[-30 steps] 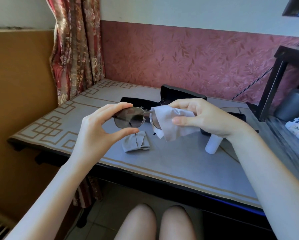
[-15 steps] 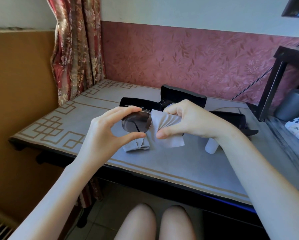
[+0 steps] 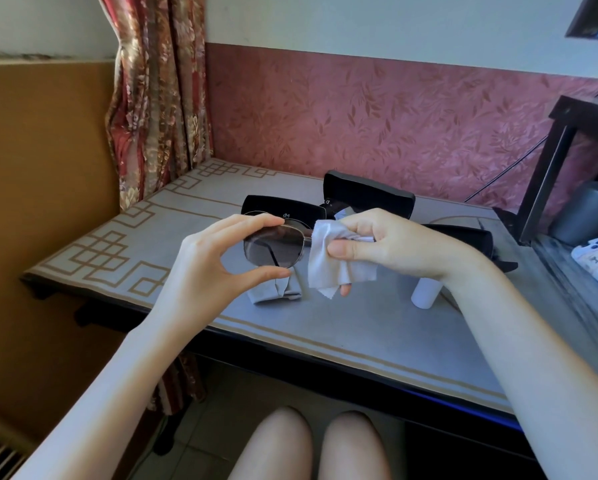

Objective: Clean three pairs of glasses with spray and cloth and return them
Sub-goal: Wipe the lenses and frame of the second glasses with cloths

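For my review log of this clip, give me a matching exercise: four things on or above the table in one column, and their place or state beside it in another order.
Things:
1. sunglasses
2. white cloth
3. grey cloth
4. white bottle

States:
A. lies folded on the table
B. pinched by the left hand, above the table
C. stands on the table, partly hidden by an arm
D. gripped in the right hand

Pairs: 1-B, 2-D, 3-A, 4-C.
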Available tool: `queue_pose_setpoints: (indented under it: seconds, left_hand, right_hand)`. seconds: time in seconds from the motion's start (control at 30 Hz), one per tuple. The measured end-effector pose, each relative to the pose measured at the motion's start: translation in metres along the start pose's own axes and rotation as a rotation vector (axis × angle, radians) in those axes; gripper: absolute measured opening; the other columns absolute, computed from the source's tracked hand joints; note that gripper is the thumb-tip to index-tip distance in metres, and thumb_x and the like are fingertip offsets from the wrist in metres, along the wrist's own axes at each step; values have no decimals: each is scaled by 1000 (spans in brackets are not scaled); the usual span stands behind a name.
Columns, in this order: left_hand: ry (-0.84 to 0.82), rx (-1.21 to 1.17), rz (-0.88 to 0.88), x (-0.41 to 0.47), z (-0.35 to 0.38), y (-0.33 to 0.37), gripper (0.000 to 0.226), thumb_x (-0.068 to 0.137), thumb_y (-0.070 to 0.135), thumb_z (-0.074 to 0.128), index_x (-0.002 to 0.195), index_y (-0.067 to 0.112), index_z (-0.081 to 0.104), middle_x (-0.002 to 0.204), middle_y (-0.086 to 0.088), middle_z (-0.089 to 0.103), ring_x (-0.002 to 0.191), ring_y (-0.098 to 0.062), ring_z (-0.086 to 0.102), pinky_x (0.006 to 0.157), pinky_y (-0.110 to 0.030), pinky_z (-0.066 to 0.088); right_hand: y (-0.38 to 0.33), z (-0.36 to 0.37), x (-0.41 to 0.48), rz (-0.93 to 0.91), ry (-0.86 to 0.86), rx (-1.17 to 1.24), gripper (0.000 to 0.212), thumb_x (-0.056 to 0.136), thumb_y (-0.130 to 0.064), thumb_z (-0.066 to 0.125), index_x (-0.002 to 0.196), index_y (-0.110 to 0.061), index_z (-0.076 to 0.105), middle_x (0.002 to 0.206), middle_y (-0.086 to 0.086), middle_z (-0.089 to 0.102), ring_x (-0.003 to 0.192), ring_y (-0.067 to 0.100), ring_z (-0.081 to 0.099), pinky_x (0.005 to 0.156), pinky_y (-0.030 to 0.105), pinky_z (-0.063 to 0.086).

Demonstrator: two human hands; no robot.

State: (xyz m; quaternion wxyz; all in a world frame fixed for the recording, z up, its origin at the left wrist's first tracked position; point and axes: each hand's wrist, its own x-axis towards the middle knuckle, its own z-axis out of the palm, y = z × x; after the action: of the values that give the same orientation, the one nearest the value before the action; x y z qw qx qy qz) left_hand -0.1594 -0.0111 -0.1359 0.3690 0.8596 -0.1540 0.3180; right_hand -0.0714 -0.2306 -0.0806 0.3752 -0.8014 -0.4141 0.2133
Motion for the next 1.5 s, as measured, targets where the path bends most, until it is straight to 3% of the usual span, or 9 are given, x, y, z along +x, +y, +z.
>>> queue_pose_setpoints:
  seconds: [0.33, 0.43, 0.67, 0.8, 0.9, 1.0, 1.17, 1.3, 1.5]
  left_hand:
    - [-12, 18, 18, 0, 1, 2, 55, 68, 33, 80, 119, 14, 67, 111, 10, 67, 106, 5, 58, 97, -11, 41]
    - [-7, 15, 26, 0, 0, 3, 56, 69, 36, 77, 119, 14, 66, 112, 10, 66, 107, 5, 58, 97, -13, 42]
    - [27, -17, 19, 0, -2, 3, 55, 69, 37, 77, 120, 19, 64, 113, 14, 65, 107, 3, 60, 98, -20, 46]
    - [28, -13, 20, 2, -1, 4, 55, 69, 36, 78, 120, 21, 64, 113, 15, 65, 107, 2, 60, 98, -22, 47]
    - [33, -11, 27, 2, 0, 5, 55, 68, 33, 80, 119, 22, 64, 113, 15, 65, 107, 2, 60, 98, -19, 45]
    - [18, 3, 22, 2, 0, 4, 55, 68, 32, 81, 118, 18, 65, 112, 12, 66, 107, 1, 60, 98, -18, 44]
    - [0, 17, 22, 1, 1, 3, 56, 67, 33, 81, 118, 15, 67, 112, 9, 67, 106, 1, 60, 98, -16, 43]
    - [-3, 10, 11, 0, 0, 1, 56, 67, 30, 82, 119, 15, 67, 113, 9, 68, 108, -1, 61, 100, -20, 45]
    - [-15, 1, 16, 2, 2, 4, 56, 68, 33, 80, 119, 15, 67, 114, 10, 66, 109, 2, 59, 100, -16, 42]
  right_hand:
    - [0, 4, 3, 21, 87, -27, 21, 79, -18, 78, 64, -15, 63, 56, -14, 53, 55, 1, 47, 55, 14, 36]
    - [-1, 4, 3, 41, 99, -30, 33, 76, -35, 75, 77, -2, 70, 63, -6, 56, 60, 5, 49, 59, 16, 39]
    - [-3, -4, -1, 83, 150, -214, 48, 61, -62, 68, 91, -26, 70, 80, -13, 62, 71, 4, 54, 68, 21, 40]
    - [-8, -2, 0, 10, 185, -137, 50, 67, -48, 74, 112, -28, 65, 108, -14, 67, 98, -4, 61, 88, 13, 46]
    - [-12, 3, 3, 7, 146, -161, 23, 75, -28, 81, 87, -12, 70, 77, 5, 67, 67, 11, 58, 64, 25, 44]
    - [-12, 4, 4, 36, 133, -94, 17, 76, -20, 81, 75, -10, 68, 60, -8, 58, 54, 1, 50, 54, 14, 37]
    - [-9, -1, 4, 69, 97, -92, 29, 77, -21, 80, 54, -25, 63, 47, -17, 53, 52, 0, 50, 77, 29, 46]
    - [-10, -4, -3, 33, 27, -90, 15, 86, -18, 72, 78, -6, 69, 65, -7, 57, 60, 5, 50, 61, 20, 37]
    - [-3, -8, -4, 52, -12, -73, 9, 82, -11, 75, 83, -16, 68, 70, -11, 66, 64, 2, 61, 62, 15, 46]
